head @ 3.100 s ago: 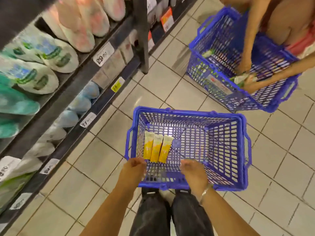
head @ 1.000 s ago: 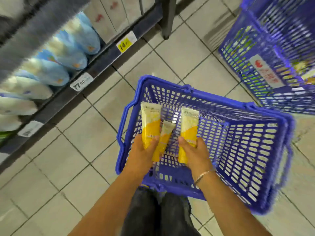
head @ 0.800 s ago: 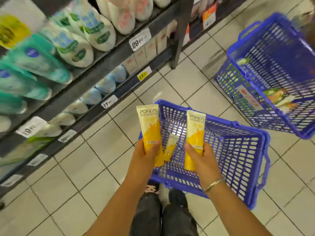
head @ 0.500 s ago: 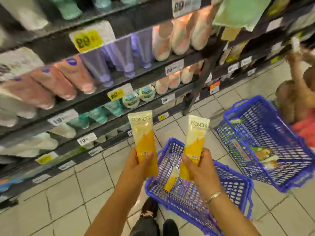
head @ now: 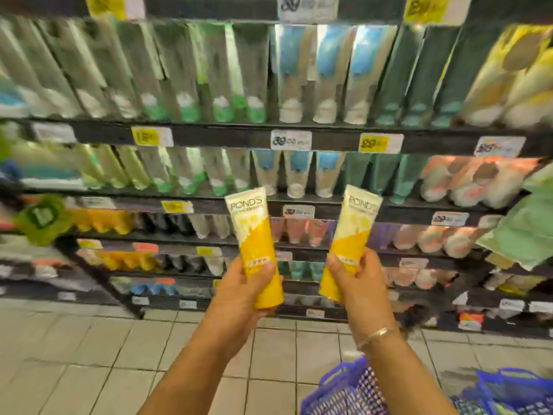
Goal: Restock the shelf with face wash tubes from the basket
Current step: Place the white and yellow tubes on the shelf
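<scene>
Tubes held upright, one gripped in left hand, one in right hand, clear of shelf. Advise matching yellow row before placing, caps down.

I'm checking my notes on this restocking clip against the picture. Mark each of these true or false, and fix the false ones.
1. Each hand holds one yellow-and-white tube. True: the left hand grips the left tube and the right hand grips the right tube.
2. Both tubes point cap end up. False: their flat crimped ends are up.
3. The tubes already stand on a shelf. False: they are held in the air before the shelves.
4. A bracelet is on the right wrist. True.
5. The blue basket hangs from the left arm. False: it sits low at the right.
</scene>
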`<action>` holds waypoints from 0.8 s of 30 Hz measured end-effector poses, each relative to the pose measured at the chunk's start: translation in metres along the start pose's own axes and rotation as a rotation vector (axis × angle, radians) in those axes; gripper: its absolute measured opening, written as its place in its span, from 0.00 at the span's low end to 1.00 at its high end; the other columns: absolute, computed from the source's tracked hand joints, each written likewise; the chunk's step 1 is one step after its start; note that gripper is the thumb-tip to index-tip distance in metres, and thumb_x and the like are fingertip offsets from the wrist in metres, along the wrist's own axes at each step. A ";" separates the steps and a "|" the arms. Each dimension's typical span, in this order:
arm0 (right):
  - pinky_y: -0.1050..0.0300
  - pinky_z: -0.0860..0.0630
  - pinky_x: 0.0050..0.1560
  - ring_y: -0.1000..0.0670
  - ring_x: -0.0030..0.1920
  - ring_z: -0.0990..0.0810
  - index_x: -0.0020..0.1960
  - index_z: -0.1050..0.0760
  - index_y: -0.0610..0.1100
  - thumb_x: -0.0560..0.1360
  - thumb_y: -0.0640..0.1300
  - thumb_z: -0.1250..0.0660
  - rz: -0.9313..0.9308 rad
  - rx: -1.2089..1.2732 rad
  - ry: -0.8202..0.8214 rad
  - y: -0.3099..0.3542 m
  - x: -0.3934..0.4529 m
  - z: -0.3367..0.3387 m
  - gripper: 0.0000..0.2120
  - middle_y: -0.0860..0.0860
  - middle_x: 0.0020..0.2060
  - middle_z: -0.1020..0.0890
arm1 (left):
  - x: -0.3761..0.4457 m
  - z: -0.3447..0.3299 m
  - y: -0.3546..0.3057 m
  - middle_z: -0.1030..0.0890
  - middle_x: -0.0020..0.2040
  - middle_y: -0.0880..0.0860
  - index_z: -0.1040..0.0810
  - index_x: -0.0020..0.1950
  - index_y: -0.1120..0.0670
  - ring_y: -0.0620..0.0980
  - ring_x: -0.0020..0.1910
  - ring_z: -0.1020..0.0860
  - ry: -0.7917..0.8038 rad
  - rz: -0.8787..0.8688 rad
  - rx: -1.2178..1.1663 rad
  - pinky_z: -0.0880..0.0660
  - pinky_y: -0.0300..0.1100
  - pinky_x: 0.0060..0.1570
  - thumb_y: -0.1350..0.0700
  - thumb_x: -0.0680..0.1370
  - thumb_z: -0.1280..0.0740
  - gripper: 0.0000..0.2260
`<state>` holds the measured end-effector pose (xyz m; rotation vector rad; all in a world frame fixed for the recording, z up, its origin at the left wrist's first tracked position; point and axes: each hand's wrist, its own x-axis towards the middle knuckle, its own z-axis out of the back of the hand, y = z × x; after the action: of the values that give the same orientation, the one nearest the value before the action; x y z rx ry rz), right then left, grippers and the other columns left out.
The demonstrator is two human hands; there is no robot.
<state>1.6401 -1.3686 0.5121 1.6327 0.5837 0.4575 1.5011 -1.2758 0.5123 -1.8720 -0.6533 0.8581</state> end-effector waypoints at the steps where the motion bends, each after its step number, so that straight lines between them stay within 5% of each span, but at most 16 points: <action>1: 0.69 0.25 0.29 0.64 0.29 0.22 0.48 0.30 0.45 0.73 0.35 0.34 0.017 0.014 0.036 0.011 0.000 -0.014 0.08 0.51 0.37 0.21 | -0.007 0.007 -0.016 0.18 0.39 0.53 0.26 0.51 0.53 0.48 0.36 0.19 -0.010 -0.035 0.001 0.21 0.44 0.35 0.52 0.64 0.31 0.16; 5: 0.64 0.20 0.36 0.56 0.37 0.19 0.51 0.30 0.47 0.72 0.38 0.33 0.046 0.044 0.166 0.051 -0.003 -0.068 0.10 0.52 0.40 0.18 | -0.026 0.038 -0.069 0.15 0.40 0.51 0.22 0.51 0.52 0.49 0.39 0.17 -0.040 -0.149 0.045 0.21 0.41 0.35 0.51 0.64 0.29 0.17; 12: 0.65 0.25 0.27 0.57 0.33 0.19 0.51 0.30 0.47 0.72 0.40 0.32 0.109 0.050 0.281 0.085 -0.001 -0.156 0.10 0.54 0.37 0.18 | -0.026 0.103 -0.138 0.15 0.47 0.50 0.21 0.53 0.49 0.48 0.46 0.17 -0.109 -0.274 0.082 0.23 0.44 0.43 0.47 0.58 0.26 0.24; 16: 0.63 0.22 0.32 0.58 0.36 0.18 0.51 0.29 0.47 0.71 0.41 0.32 0.166 0.030 0.303 0.092 0.005 -0.216 0.10 0.54 0.36 0.17 | -0.009 0.152 -0.178 0.15 0.49 0.50 0.23 0.56 0.50 0.50 0.48 0.17 -0.101 -0.317 0.051 0.23 0.46 0.46 0.48 0.56 0.24 0.29; 20: 0.63 0.20 0.36 0.59 0.37 0.18 0.52 0.29 0.48 0.71 0.39 0.32 0.224 0.061 0.290 0.103 0.014 -0.281 0.13 0.57 0.36 0.15 | 0.013 0.200 -0.229 0.14 0.45 0.49 0.25 0.54 0.50 0.44 0.40 0.17 -0.044 -0.398 0.072 0.23 0.34 0.33 0.50 0.57 0.25 0.26; 24: 0.60 0.19 0.37 0.58 0.37 0.18 0.54 0.29 0.48 0.70 0.40 0.31 0.287 0.070 0.259 0.120 0.026 -0.331 0.14 0.57 0.36 0.15 | 0.033 0.235 -0.280 0.14 0.45 0.49 0.25 0.54 0.51 0.44 0.41 0.17 0.019 -0.457 0.122 0.23 0.34 0.34 0.49 0.57 0.25 0.27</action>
<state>1.4753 -1.1032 0.6765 1.7455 0.5628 0.8782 1.3145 -1.0105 0.6838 -1.5330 -0.9481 0.5659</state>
